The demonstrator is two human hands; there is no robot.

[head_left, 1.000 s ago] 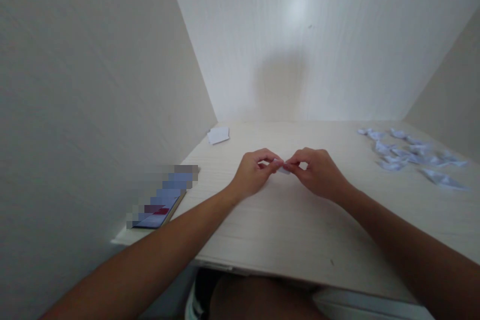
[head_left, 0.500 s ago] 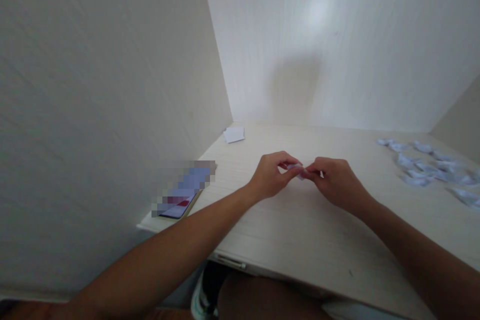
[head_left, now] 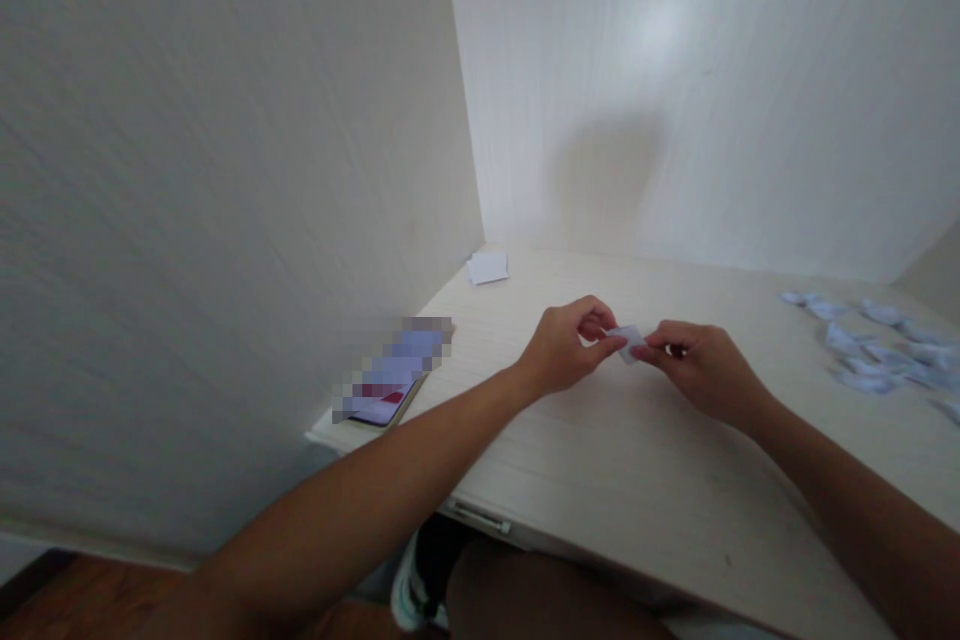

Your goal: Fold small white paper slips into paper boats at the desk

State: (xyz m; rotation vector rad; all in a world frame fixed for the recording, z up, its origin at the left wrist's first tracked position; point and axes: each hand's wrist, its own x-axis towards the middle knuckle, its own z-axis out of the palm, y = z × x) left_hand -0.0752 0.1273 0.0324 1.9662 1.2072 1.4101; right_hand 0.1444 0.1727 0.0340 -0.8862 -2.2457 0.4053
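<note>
A small folded piece of white paper [head_left: 628,344] is pinched between my two hands, above the pale desk [head_left: 600,480]. My left hand [head_left: 571,345] grips its left side between thumb and fingers. On the opposite side, my right hand [head_left: 694,365] holds the paper's lower right edge with thumb and forefinger. The paper's flat face shows between the fingertips; the fingers cover its edges.
Several folded white papers [head_left: 862,345] lie scattered on the desk's right side. A small stack of white paper slips [head_left: 487,268] rests in the far left corner. By the left wall [head_left: 225,170] lies a phone [head_left: 394,370], its screen lit and partly blurred out.
The paper between my fingers has turned so that more of its flat face shows, and my fingertips are slightly farther apart. The whole view has shifted a little to the left.
</note>
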